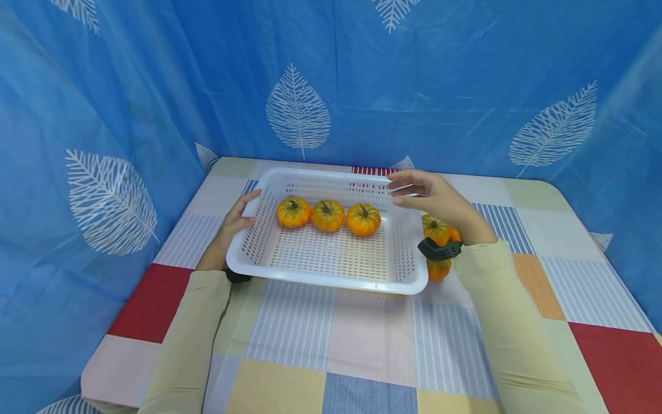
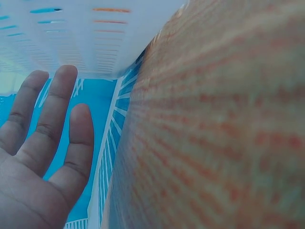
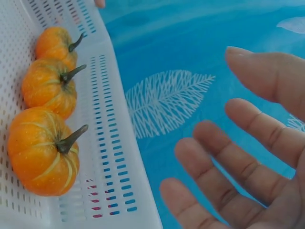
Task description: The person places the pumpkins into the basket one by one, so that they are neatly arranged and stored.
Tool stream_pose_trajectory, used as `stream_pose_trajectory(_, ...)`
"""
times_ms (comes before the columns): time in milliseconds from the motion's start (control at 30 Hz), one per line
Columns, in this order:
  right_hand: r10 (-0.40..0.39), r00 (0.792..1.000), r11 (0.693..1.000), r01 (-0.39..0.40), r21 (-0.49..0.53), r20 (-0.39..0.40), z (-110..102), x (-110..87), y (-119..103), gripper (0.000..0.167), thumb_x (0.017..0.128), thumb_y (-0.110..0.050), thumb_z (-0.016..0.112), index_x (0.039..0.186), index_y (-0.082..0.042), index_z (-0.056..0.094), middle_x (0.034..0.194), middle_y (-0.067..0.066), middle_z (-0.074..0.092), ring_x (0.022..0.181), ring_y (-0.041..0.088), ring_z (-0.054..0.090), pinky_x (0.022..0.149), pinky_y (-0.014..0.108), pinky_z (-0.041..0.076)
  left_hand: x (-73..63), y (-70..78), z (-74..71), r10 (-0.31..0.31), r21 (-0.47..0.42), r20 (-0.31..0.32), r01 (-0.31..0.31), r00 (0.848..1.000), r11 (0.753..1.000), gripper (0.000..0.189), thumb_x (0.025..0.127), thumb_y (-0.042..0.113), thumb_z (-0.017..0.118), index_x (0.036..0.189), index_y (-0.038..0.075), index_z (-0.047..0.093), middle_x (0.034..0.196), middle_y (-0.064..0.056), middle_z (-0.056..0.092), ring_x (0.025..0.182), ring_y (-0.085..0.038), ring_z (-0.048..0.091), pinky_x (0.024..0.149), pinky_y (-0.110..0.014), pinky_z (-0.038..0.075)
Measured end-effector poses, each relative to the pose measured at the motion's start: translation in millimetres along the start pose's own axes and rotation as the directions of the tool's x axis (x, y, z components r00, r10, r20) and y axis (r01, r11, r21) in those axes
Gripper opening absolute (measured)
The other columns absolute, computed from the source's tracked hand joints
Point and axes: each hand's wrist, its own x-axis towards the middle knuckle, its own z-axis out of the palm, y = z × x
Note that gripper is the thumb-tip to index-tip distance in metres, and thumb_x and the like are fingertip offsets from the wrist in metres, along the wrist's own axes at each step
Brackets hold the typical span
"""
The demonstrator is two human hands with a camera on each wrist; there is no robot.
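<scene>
- Blue curtain (image 1: 362, 103) with white leaf prints hangs beyond the fingertips, behind a patchwork tablecloth (image 1: 372, 345).
- Three small pumpkins (image 1: 328, 215) sit in a row towards the far side of a white basket (image 1: 320, 279), between the two hands; the rightmost lies nearest the right fingertips.
- Right hand (image 1: 433, 193): fingers spread, thumb apart, holding nothing, above the basket's far right corner.
- Left hand (image 1: 229, 230): thumb and fingers loosely parted at the left rim, the visible fingers fairly straight; whether they press on it, I cannot tell.
- More pumpkins (image 1: 436, 229) lie outside the basket, below the right wrist and partly hidden by its dark band (image 1: 441, 249).
- For good handling, I would steady the rim with the left fingers and keep it level, lest the row roll; a pumpkin's ribbed body should offer surer hold than its stem.
- Raised rim edges call for lifted right fingertips; bare basket floor nearer the person than the row gives them room.
</scene>
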Motion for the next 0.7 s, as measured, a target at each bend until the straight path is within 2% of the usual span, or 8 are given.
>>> stream_pose_trajectory(200,-0.005,0.998,0.998,0.009,0.055,-0.063,-5,-15.2,9,0.053,0.106,-0.02,0.07,0.154,-0.003,0.055,0.146,0.013,0.064,0.13,0.022,0.062,0.103,0.024,0.052,-0.1,0.4,-0.1,-0.009,0.013,0.001,0.009,1.0,1.0,0.07,0.098,0.0,0.034,0.158,0.034,0.042,0.179,-0.022,0.003,0.149,-0.04,0.027,0.122,-0.063,0.029)
stream_pose_trajectory(267,-0.023,0.996,0.996,0.031,0.086,-0.089,-6,-19.4,13,0.051,0.106,-0.018,0.069,0.152,0.0,0.056,0.141,0.011,0.067,0.127,0.021,0.063,0.099,0.022,0.054,-0.2,0.2,0.0,-0.015,0.005,-0.003,0.015,1.0,1.0,0.07,0.098,0.0,0.033,0.159,0.033,0.042,0.18,-0.021,0.003,0.151,-0.041,0.026,0.121,-0.059,0.032)
stream_pose_trajectory(433,-0.077,0.984,0.985,0.099,0.138,-0.158,-9,-29.9,22,0.041,0.106,-0.011,0.069,0.143,0.004,0.061,0.13,-0.001,0.072,0.12,0.014,0.067,0.095,0.021,0.056,0.0,-0.5,0.7,-0.01,-0.003,-0.015,0.01,1.0,1.0,0.069,0.099,0.001,0.033,0.16,0.03,0.041,0.179,-0.021,0.008,0.151,-0.04,0.029,0.108,-0.037,0.045)
stream_pose_trajectory(567,-0.097,0.975,0.985,0.124,0.124,-0.201,-12,-38.9,29,0.037,0.105,-0.008,0.068,0.139,0.006,0.063,0.125,-0.007,0.073,0.116,0.01,0.069,0.094,0.02,0.056,-0.2,0.2,1.2,0.004,-0.008,-0.005,-0.004,1.0,1.0,0.069,0.099,-0.001,0.033,0.159,0.031,0.043,0.179,-0.023,0.006,0.149,-0.037,0.031,0.105,-0.033,0.048)
stream_pose_trajectory(700,-0.096,0.969,0.986,0.123,0.108,-0.227,-16,-47.2,35,0.035,0.106,-0.007,0.068,0.139,0.002,0.065,0.123,-0.012,0.073,0.113,0.007,0.07,0.093,0.018,0.055,-0.2,1.5,0.6,0.011,-0.013,-0.004,-0.011,1.0,1.0,0.069,0.098,-0.001,0.035,0.159,0.029,0.043,0.179,-0.025,0.005,0.149,-0.036,0.033,0.104,-0.033,0.05)
